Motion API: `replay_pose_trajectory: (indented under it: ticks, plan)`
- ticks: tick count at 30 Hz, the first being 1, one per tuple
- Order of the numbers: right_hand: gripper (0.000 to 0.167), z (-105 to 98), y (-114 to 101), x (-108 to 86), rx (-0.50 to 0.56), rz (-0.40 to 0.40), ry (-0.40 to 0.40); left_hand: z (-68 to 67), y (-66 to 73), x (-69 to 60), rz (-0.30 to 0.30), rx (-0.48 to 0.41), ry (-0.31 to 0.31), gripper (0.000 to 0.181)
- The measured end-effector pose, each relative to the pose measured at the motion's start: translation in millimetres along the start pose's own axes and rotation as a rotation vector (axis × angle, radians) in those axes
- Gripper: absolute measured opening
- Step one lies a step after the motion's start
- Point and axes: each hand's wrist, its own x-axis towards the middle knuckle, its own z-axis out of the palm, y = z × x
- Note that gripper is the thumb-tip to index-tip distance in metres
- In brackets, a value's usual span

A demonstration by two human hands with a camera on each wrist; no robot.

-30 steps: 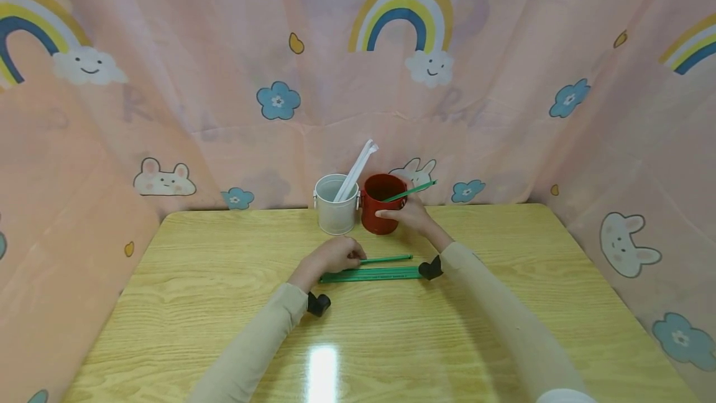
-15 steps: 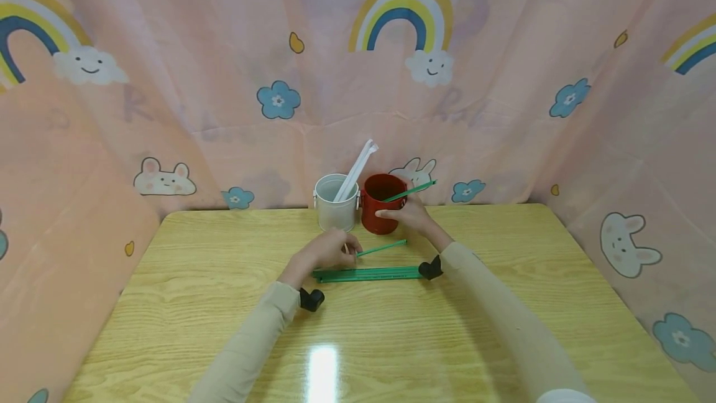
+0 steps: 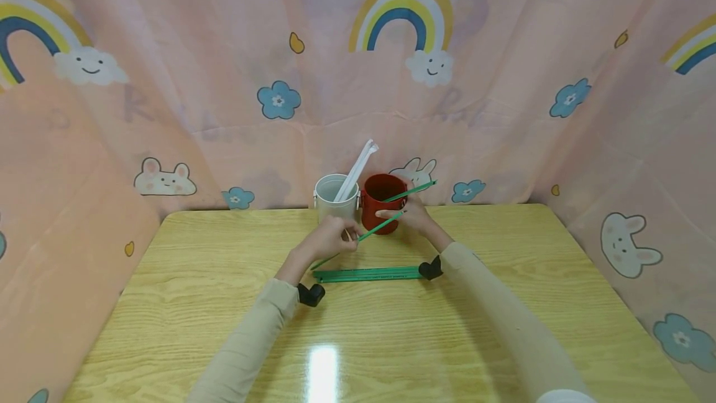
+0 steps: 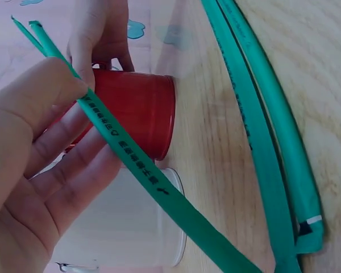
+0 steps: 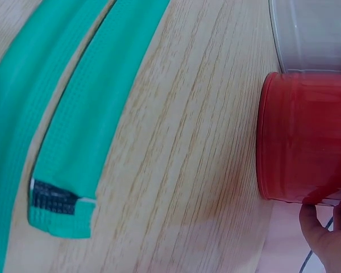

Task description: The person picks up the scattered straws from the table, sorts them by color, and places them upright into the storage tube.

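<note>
My left hand (image 3: 334, 236) pinches a green paper-wrapped straw (image 4: 133, 156) between thumb and fingers. The straw slants up to the right, its upper end in front of the red bucket (image 3: 373, 221). Dark printing runs along its wrapper in the left wrist view. My right hand (image 3: 415, 214) holds the red bucket at its right side, thumb toward the front. Another green straw (image 3: 418, 188) leans inside that bucket, sticking out over the right rim. Several green wrapped straws (image 3: 369, 274) lie side by side on the table, nearer than both hands.
A white bucket (image 3: 329, 207) stands close against the red one's left, with white wrapped straws (image 3: 356, 170) leaning in it. The wooden table (image 3: 224, 254) ends at a pink patterned curtain (image 3: 224, 129) behind the buckets.
My left hand has lifted one green straw off the table and raised it toward the red bucket, tilting its far end up. The right hand stays on the bucket.
</note>
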Motion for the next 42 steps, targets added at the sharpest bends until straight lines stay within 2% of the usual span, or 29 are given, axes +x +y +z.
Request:
replay_pose_trajectory:
  ticks: [4, 10, 15, 19, 21, 23, 25, 28, 33, 42]
  plan:
    - [0.084, -1, 12, 4.4, -0.001, -0.014, 0.006, -1.1, 1.5, 2.0, -0.011, -0.047, 0.028, 0.016]
    - [0.087, -3, 37, 13.7, -0.048, 0.018, 0.052, -4.7, 6.1, 7.0, 0.003, -0.130, 0.097, 0.017]
    - [0.087, -3, 41, 15.3, -0.046, 0.017, 0.053, -7.7, 10.8, 12.4, -0.030, -0.178, 0.176, 0.017]
    - [0.087, -3, 37, 13.9, -0.043, 0.031, 0.040, -10.4, 15.3, 15.1, -0.056, -0.182, 0.249, 0.017]
    - [0.087, -3, 27, 10.6, -0.030, 0.035, 0.027, -11.7, 16.7, 16.7, -0.051, -0.175, 0.282, 0.018]
    - [0.086, -3, 27, 10.3, -0.024, 0.033, 0.025, -13.3, 18.1, 18.6, -0.054, -0.176, 0.301, 0.019]
    - [0.086, -3, 29, 10.7, -0.018, 0.031, 0.026, -15.1, 19.7, 20.7, -0.042, -0.169, 0.326, 0.019]
    - [0.085, -3, 43, 15.4, -0.031, 0.010, 0.044, -18.5, 23.3, 25.7, -0.027, -0.168, 0.369, 0.019]
    - [0.085, -3, 42, 16.3, -0.021, 0.012, 0.040, -24.8, 31.0, 34.3, 0.014, -0.188, 0.464, 0.020]
    - [0.085, -2, 12, 6.9, 0.025, 0.050, 0.004, -32.8, 45.8, 42.1, 0.009, -0.255, 0.540, 0.022]
